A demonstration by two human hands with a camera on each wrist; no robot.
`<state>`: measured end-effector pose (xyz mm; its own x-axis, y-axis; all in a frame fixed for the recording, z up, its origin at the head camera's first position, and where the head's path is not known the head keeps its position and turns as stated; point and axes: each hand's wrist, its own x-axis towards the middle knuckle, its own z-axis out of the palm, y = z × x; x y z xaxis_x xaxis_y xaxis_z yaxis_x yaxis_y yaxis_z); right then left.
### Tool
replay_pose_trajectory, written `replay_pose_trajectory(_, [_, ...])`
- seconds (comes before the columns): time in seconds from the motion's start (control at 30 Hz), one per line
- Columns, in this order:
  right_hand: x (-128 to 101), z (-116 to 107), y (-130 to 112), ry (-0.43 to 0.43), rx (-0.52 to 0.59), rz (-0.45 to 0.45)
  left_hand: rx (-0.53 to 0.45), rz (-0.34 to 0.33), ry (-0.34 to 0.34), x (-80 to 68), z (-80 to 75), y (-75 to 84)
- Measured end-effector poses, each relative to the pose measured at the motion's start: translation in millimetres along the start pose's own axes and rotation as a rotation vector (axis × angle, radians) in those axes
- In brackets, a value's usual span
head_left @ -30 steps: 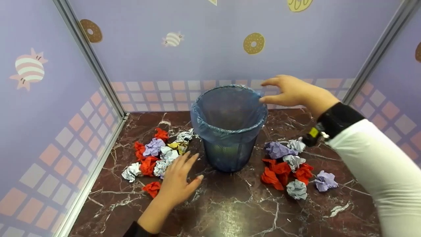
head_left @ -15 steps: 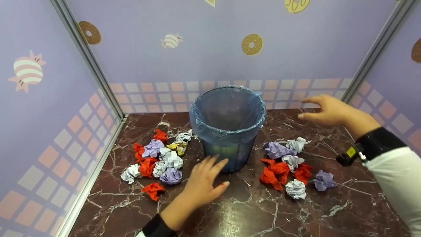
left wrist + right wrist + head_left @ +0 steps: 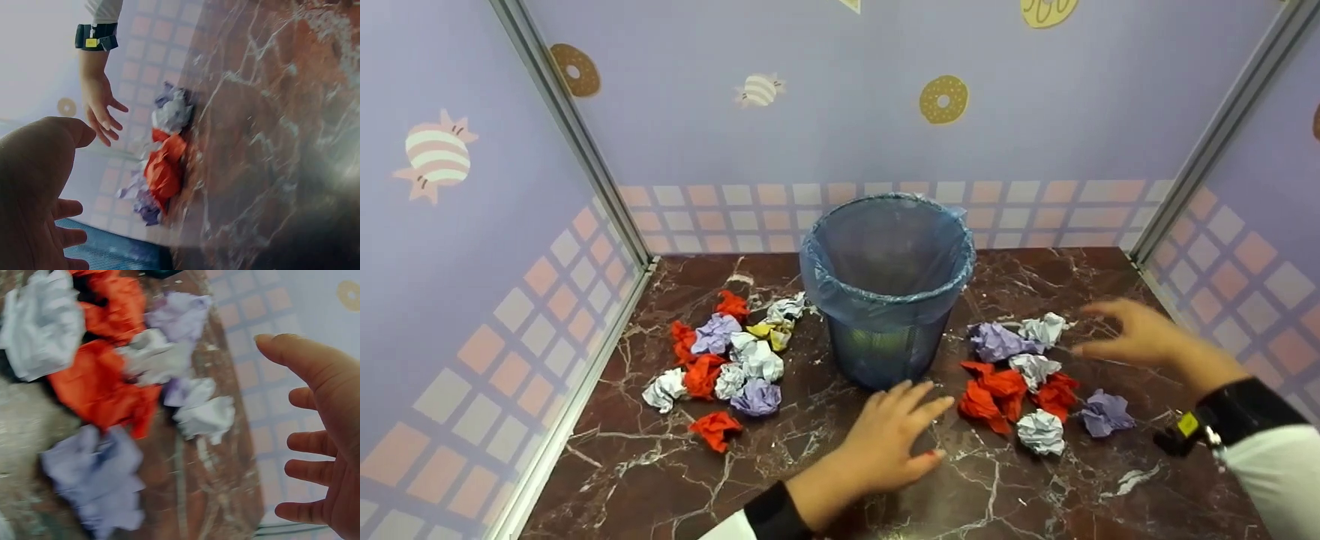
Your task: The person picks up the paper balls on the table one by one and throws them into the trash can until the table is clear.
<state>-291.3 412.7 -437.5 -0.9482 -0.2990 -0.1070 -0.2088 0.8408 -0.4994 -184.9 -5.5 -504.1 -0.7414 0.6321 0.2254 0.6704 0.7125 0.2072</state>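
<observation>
My left hand (image 3: 885, 439) hovers over the table in front of the bin, fingers spread and holding nothing. To its right lies a pile of crumpled paper balls: red paper (image 3: 982, 405), a white ball (image 3: 1041, 432), a purple ball (image 3: 1106, 413) and several more. My right hand (image 3: 1140, 334) is in the air just right of that pile, near a white ball (image 3: 1044, 328); its thumb and fingers stand apart with nothing between them. In the right wrist view, a purple ball (image 3: 98, 478) and red paper (image 3: 104, 388) lie apart from the right hand (image 3: 332, 433).
A mesh bin (image 3: 885, 352) with a blue liner stands at the back middle. Left of it lies a second pile of paper balls, with a red ball (image 3: 715, 430) nearest the front. Patterned walls (image 3: 840, 112) enclose the marble-look table (image 3: 660, 487) at the back and sides.
My left hand has moved right, from beside the left pile toward the right one. My right hand has left the bin's rim, going right and down beside the right pile.
</observation>
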Motion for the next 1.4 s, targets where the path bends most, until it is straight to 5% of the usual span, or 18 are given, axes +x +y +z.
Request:
replay_pose_trajectory(0.17, [-16, 33, 16, -0.049, 0.072, 0.043, 0.023, 0.04, 0.024, -2.1, 11.6, 4.0])
replay_pose_trajectory(0.3, [-22, 53, 28, -0.021, -0.085, -0.04, 0.026, 0.036, 0.003, -5.0, 16.5, 3.4])
replay_pose_trajectory(0.6, [-29, 86, 41, -0.029, -0.137, -0.051, 0.006, 0.021, -0.008, -8.7, 21.0, -0.6])
replay_pose_trajectory(1.4, [-27, 105, 58, 0.011, -0.242, -0.131, -0.001, -0.007, -0.007, -11.4, 19.8, -5.2])
